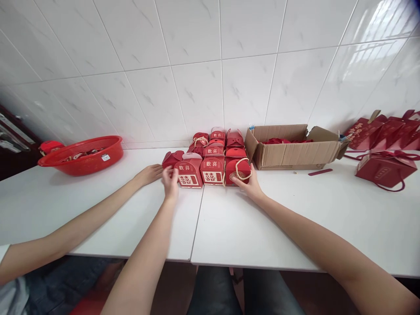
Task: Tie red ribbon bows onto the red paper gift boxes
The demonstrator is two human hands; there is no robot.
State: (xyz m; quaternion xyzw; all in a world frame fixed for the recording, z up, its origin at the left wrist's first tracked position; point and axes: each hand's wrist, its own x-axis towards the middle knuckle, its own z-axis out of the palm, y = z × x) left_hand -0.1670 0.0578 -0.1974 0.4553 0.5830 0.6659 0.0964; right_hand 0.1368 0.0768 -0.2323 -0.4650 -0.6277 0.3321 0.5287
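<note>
Small red gift boxes with white labels stand in close rows against the tiled wall. My left hand (170,183) is at the left side of the front-left box (189,173), its fingers slightly blurred and curled. Beside it, in the middle of the front row, stands another labelled box (212,170). My right hand (250,181) rests against the front-right box (233,168), fingers apart at its lower right, near a loop of gold cord (241,168). A red box (169,159) sits behind my left hand, partly hidden.
Another person's hand (149,175) lies on the white table (229,227) at the left. A red basket (82,157) is far left. An open cardboard box (295,155) with red items stands right, then a red strip (320,172) and red bags (385,168).
</note>
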